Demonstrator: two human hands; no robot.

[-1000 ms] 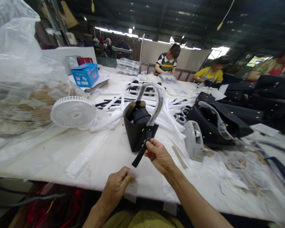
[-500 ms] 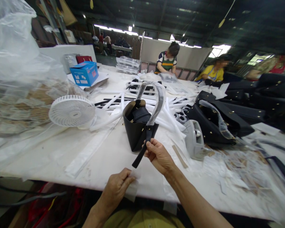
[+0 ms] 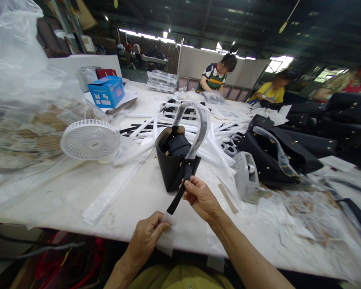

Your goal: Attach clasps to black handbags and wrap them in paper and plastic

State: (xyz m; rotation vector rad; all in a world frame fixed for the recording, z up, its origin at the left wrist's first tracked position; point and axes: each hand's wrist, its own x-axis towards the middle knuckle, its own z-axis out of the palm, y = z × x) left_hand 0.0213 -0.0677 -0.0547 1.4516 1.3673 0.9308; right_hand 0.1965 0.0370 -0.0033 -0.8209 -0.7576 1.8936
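Observation:
A black handbag (image 3: 172, 170) stands upright on the white table, its top open and a dark pouch-like piece inside. Clear plastic film wraps its arched handle (image 3: 203, 126). From the near side a black strap end (image 3: 177, 200) slants down toward me, pinched between the thumb and fingers of my right hand (image 3: 200, 196). Just below the strap's tip, my left hand (image 3: 149, 235) is closed on a piece of translucent film (image 3: 169, 220) near the table's front edge. Whether the film touches the strap tip I cannot tell.
To the left are a white fan (image 3: 92, 140), a blue box (image 3: 106, 92) and a large clear bag (image 3: 24, 120) of packets. White tubes and black straps lie behind the handbag. On the right are a grey tape dispenser (image 3: 246, 176) and more black bags (image 3: 276, 156). Co-workers sit beyond.
My left hand has shifted very slightly left with the film. The right hand, strap and handbag stay almost still. A co-worker across the table has leaned to the right.

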